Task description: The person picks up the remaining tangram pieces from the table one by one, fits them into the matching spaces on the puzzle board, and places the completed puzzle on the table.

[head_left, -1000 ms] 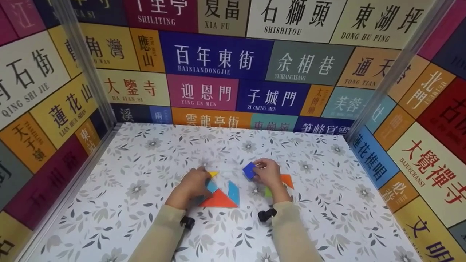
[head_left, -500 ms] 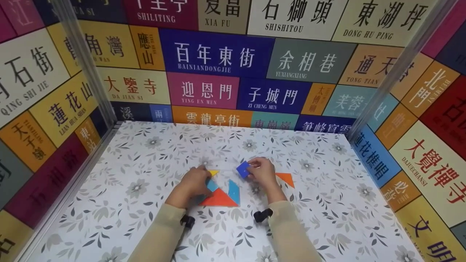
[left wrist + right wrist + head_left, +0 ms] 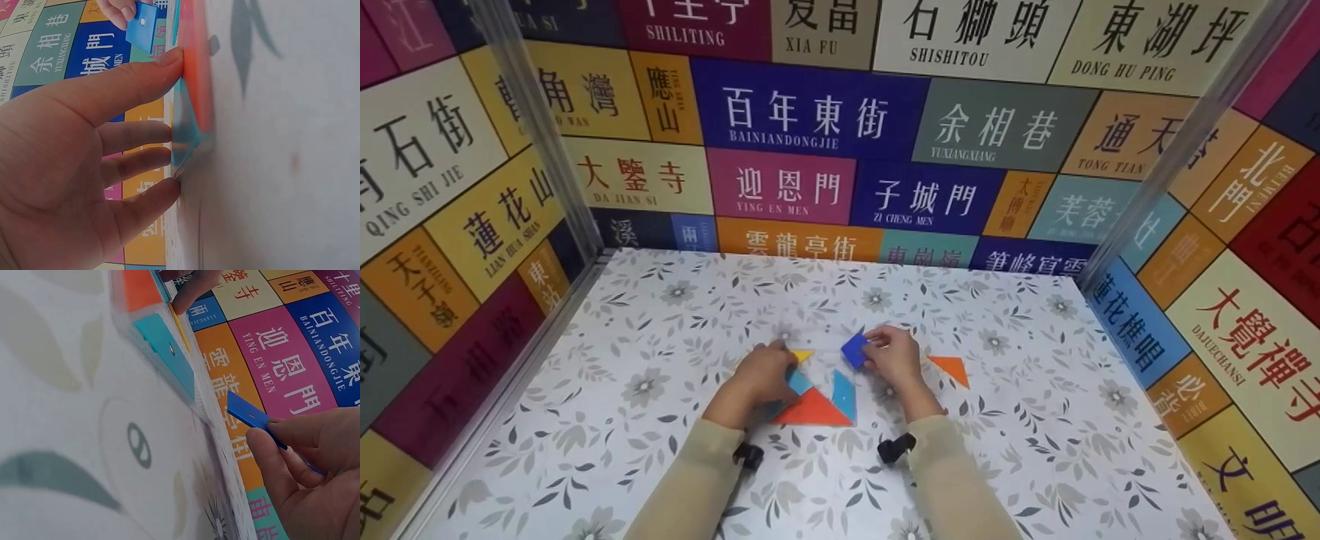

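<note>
My right hand (image 3: 896,356) pinches a blue square tangram piece (image 3: 853,351) between thumb and fingers. In the right wrist view the blue piece is raised off the table, tilted. My left hand (image 3: 757,375) lies over the left side of a tangram group, fingers spread. In the left wrist view its thumb touches the edge by the red triangle (image 3: 194,62), and the fingertips rest along a teal piece (image 3: 184,121). A teal parallelogram (image 3: 844,394) adjoins the red triangle on the right. A yellow piece (image 3: 805,356) shows beyond the left fingertips, partly hidden by them.
An orange triangle (image 3: 952,370) lies to the right of my right hand. The white table (image 3: 1035,450) has a grey flower and leaf print. Panels with coloured place-name signs (image 3: 810,112) rise at the back and both sides.
My right hand has carried the blue piece left, toward the group. A green piece seen near the right wrist is now out of sight. The left hand stays in place.
</note>
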A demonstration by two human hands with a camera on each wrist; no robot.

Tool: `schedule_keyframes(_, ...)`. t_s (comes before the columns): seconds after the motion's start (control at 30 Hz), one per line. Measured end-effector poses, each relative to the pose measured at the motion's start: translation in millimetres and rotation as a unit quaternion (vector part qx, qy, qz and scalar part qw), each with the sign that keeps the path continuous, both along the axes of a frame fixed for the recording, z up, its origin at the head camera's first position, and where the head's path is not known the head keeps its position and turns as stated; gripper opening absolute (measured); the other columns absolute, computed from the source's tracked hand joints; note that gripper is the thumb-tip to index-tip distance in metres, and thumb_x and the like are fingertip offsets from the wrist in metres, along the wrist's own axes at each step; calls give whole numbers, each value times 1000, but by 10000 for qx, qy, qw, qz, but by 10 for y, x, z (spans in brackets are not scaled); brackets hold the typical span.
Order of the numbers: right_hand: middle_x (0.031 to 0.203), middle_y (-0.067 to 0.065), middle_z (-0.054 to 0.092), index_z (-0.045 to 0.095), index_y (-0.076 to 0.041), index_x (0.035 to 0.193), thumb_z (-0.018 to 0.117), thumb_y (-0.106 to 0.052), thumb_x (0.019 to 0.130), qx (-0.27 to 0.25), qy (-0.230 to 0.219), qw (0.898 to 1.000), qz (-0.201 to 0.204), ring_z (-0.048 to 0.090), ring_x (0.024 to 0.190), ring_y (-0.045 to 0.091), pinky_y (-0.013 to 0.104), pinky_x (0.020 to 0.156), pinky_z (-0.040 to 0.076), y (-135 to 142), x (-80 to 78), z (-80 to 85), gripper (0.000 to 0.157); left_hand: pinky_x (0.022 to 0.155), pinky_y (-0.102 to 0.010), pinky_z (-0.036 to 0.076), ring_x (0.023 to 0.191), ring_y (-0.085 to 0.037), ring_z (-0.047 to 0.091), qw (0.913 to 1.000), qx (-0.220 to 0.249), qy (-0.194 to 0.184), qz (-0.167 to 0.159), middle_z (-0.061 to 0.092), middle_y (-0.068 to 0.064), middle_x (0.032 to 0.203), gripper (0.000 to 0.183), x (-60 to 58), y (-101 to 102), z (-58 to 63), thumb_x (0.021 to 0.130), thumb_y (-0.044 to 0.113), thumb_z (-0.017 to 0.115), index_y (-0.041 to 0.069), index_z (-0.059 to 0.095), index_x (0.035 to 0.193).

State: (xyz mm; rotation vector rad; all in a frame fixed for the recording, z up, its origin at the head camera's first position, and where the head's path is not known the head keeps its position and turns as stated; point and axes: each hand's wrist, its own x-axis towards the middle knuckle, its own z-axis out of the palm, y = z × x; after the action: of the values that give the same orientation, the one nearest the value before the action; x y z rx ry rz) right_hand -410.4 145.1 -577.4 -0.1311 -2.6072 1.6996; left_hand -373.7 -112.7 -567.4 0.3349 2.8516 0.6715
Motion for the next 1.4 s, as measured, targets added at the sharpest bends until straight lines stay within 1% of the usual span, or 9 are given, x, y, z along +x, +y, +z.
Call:
schedule_keyframes(0.17,99,10,74,78,-10,106,76,-4,92,133,78,9999,14,71,77,18,27,64,62,-66,16,-1,16,103,-48,53,120,-33,60,9999,-2,121,-58,59,-12,149,61,12,-10,-8,69,29,100,11,78,123)
schedule_keyframes(0.23,98,10,75,79,-9,106,76,-3,91,201,142,9997,51,71,77,17,27,63,61,-92,23,-5,16,101,-49,54,118,-36,61,9997,3,230,-124,60,-13,146,60,26,-13,-2,68,27,100,9,78,121)
schedule_keyframes(0.37,99,9,75,79,-10,107,77,-3,90,278,173,9994,135,71,78,16,26,62,61,-138,35,-8,18,103,-53,54,123,-43,62,9989,50,413,-215,61,-17,146,60,42,-17,5,67,26,100,6,78,119)
schedule_keyframes(0.57,101,9,74,80,-12,108,75,-3,92,248,21,9994,223,70,83,18,26,66,61,-195,39,-14,19,107,-54,52,127,-43,60,9993,77,328,-172,59,-16,150,60,32,-17,1,67,26,100,7,78,121)
schedule_keyframes(0.83,100,9,75,79,-11,108,75,-4,92,286,27,9989,370,71,84,18,26,68,61,-251,32,-31,18,110,-53,51,130,-41,59,9996,121,234,-51,58,-15,151,62,39,-13,7,68,27,100,8,78,123)
schedule_keyframes(1.0,100,10,73,79,-11,109,75,-4,93,188,49,9988,439,71,85,19,27,68,62,-287,39,-52,18,107,-51,52,125,-36,60,9998,143,124,45,58,-13,152,60,35,0,22,69,26,99,10,78,123)
schedule_keyframes(1.13,101,10,72,79,-11,109,75,-4,93,44,33,9989,468,70,84,20,27,67,62,-330,68,-58,18,106,-49,52,122,-34,60,9999,118,76,70,60,-11,147,60,19,8,19,69,26,99,11,78,123)
schedule_keyframes(1.3,98,10,72,80,-9,107,75,-3,91,56,111,9985,529,71,77,17,26,63,62,-393,85,-54,18,111,-53,50,132,-41,58,9997,-163,164,24,60,-13,148,62,11,12,14,70,29,100,11,78,124)
schedule_keyframes(1.4,96,10,72,79,-9,106,75,-2,91,77,87,9985,534,71,75,17,26,63,62,-421,97,-57,18,116,-55,47,141,-45,53,9997,-206,102,62,57,-14,153,63,6,20,9,70,30,99,11,77,126)
